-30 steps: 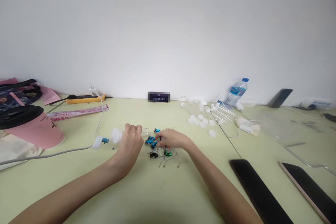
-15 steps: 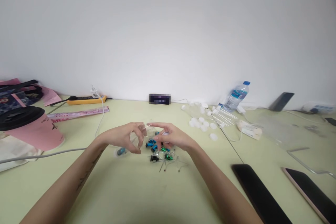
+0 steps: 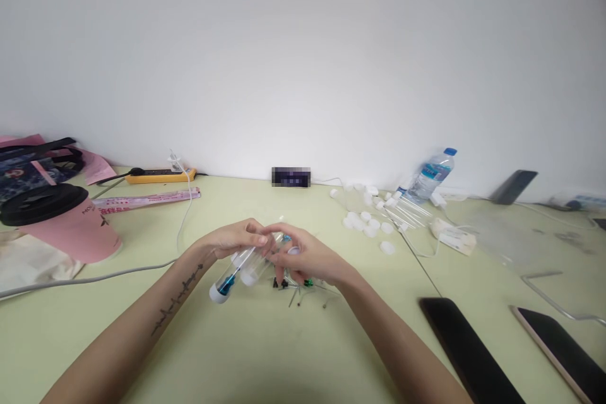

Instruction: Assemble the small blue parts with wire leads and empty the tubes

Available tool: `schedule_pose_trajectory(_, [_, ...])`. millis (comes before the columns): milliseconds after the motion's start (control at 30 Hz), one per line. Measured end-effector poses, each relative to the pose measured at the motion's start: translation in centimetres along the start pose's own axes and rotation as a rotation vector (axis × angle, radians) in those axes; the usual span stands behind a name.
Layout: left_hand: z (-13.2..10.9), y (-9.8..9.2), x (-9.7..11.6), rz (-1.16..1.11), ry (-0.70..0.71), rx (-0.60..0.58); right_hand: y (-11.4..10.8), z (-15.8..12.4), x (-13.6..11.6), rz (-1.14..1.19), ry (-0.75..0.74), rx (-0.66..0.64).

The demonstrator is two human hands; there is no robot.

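My left hand (image 3: 241,238) is closed with its thumb over a clear tube (image 3: 240,263), which slants down toward me. A white cap (image 3: 218,294) covers the tube's lower end, and a blue metallic piece (image 3: 227,284) lies inside. Just right of it is a second clear tube (image 3: 258,263), also white-capped; whether the same fingers grip it I cannot tell. My right hand (image 3: 310,255) is curled around a white round cap (image 3: 294,251), its fingertips meeting the left ones. Below it, partly hidden, lie green (image 3: 308,282) and black (image 3: 279,283) small pieces with thin metal stems.
Several loose white caps (image 3: 369,225) and clear tubes (image 3: 411,211) lie at right, by a water bottle (image 3: 432,175). Two phones (image 3: 466,347) rest at front right. At left stand a pink cup (image 3: 76,227) and a yellow power strip (image 3: 161,176), with a grey cable (image 3: 127,271) crossing the table.
My left hand has gone from spread fingers to closed over the tube. The tube with the blue piece now tilts nearer to me, and the second capped tube has come into sight.
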State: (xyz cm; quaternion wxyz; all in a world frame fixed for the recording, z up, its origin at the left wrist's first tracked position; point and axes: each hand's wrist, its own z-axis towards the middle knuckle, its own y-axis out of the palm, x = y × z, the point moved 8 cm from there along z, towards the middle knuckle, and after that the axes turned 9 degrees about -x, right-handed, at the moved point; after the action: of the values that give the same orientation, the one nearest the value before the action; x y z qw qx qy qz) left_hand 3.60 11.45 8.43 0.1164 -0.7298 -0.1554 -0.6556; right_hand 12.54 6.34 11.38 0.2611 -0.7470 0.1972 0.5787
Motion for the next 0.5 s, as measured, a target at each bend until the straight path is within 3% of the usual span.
schedule_pose_trajectory(67, [0.6,0.7,-1.0,-0.023,-0.023,-0.042,1.4,0.5,1.4,0.038,0.093,-0.194])
schedule_pose_trajectory(133, [1.0,1.3,-2.2,-0.045,-0.072,-0.07,2.2,0.8,2.7,0.038,0.155,-0.292])
schedule_pose_trajectory(267, [1.2,1.5,-3.1,0.021,-0.125,-0.052,2.6,1.5,3.7,0.027,0.148,-0.297])
schedule_pose_trajectory(400, [0.9,1.6,-2.4,0.111,-0.123,-0.03,3.1,1.7,3.4,0.138,0.091,-0.301])
schedule_pose_trajectory(500, [0.6,2.0,-2.0,0.172,-0.122,-0.008,3.8,1.7,3.8,0.172,0.131,-0.366])
